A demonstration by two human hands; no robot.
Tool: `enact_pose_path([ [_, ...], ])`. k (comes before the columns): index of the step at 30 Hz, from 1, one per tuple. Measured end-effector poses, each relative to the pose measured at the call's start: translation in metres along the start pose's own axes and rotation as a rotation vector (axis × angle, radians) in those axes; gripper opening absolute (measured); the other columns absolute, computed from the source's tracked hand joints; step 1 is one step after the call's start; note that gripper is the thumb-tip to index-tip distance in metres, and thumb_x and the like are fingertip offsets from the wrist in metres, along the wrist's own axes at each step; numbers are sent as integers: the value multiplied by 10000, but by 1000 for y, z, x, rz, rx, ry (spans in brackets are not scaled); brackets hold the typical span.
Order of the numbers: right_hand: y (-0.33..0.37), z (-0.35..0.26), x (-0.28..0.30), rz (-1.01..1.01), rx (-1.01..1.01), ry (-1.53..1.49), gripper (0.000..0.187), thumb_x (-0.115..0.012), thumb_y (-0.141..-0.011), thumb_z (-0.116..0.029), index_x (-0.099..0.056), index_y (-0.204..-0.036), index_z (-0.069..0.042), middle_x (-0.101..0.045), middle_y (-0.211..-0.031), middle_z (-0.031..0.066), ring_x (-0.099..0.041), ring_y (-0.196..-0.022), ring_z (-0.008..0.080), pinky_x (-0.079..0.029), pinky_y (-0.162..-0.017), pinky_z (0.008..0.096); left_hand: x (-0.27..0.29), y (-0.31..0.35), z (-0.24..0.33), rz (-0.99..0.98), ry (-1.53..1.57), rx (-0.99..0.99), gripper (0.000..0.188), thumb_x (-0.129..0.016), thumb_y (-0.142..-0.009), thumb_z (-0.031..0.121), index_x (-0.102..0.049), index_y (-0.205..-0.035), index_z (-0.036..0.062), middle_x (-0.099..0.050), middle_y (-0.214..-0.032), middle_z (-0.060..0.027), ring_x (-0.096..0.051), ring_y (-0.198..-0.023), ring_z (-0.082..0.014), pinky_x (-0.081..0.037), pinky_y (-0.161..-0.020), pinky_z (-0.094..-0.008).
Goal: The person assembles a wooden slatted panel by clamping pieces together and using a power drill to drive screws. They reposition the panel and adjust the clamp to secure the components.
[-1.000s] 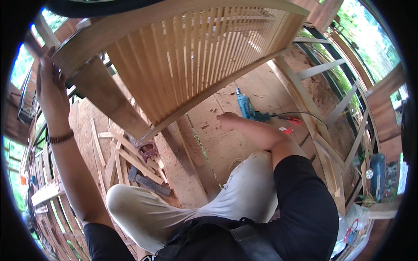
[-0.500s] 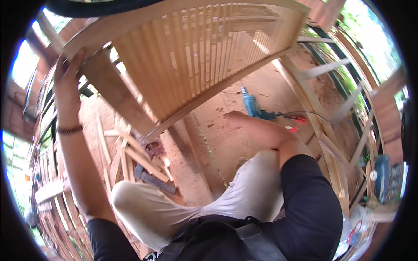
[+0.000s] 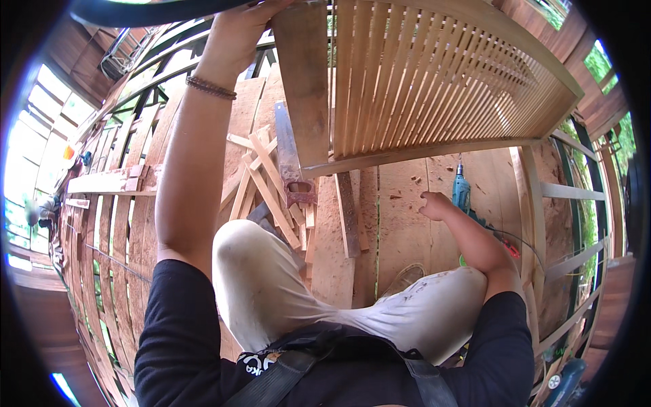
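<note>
My left hand is raised and closed around the upper left corner of a slatted wooden panel, a curved frame with many thin upright slats. The fingertips are partly cut off by the picture's top edge. The panel stands tilted above the floor in front of me. Low over the floor, below the panel's bottom rail, my right hand has its fingers curled in; whatever they may hold is hidden. Just right of it lies a blue-green power drill with a cord. Small wood chips are scattered near this hand.
A handsaw with a reddish handle lies left of the panel's lower corner, beside a pile of wood strips. A loose board rests before my knees. A wooden frame with crosspieces stands at the right. Another blue tool sits lower right.
The view has swung left, so the panel, drill and wood pile appear farther right. The saw's blade now shows. My left hand keeps its hold; my right hand remains low beside the drill.
</note>
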State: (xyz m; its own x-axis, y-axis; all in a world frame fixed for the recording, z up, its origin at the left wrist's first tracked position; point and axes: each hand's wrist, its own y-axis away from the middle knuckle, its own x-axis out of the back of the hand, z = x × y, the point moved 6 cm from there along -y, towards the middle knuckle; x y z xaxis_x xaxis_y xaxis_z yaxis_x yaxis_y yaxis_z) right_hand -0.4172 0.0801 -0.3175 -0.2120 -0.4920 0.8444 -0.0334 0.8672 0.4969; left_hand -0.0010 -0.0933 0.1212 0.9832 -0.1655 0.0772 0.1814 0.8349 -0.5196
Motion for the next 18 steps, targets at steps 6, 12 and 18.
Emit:
enact_pose_path([
  [6,-1,1,-2,-31,22,-22,599,-702,-845,-333,-612,-1353,-28,-684,-1256,245,-652,-1181,394,-522,-1021,445,-31,21,17,-26,151,-155,370,-711,-989,230,-637,-1280,14,-694,-1156,-52,-647,-1068,-139,-516,-916,-300],
  [12,0,-44,13,-55,146,-60,573,-704,-867,-369,-633,-1321,-27,-689,-1237,242,-657,-1160,399,-525,-998,448,-42,38,30,372,-82,-77,623,-806,-907,400,-622,-1301,-46,-692,-1171,-107,-651,-1045,-151,-536,-887,-302],
  [18,-11,-136,54,-153,281,76,689,-687,-894,-500,-616,-1346,16,-679,-1258,252,-657,-1166,395,-520,-1011,443,-41,32,31,373,-156,-54,587,-821,-885,412,-678,-1203,-60,-746,-1042,-131,-695,-929,-156,-556,-811,-299],
])
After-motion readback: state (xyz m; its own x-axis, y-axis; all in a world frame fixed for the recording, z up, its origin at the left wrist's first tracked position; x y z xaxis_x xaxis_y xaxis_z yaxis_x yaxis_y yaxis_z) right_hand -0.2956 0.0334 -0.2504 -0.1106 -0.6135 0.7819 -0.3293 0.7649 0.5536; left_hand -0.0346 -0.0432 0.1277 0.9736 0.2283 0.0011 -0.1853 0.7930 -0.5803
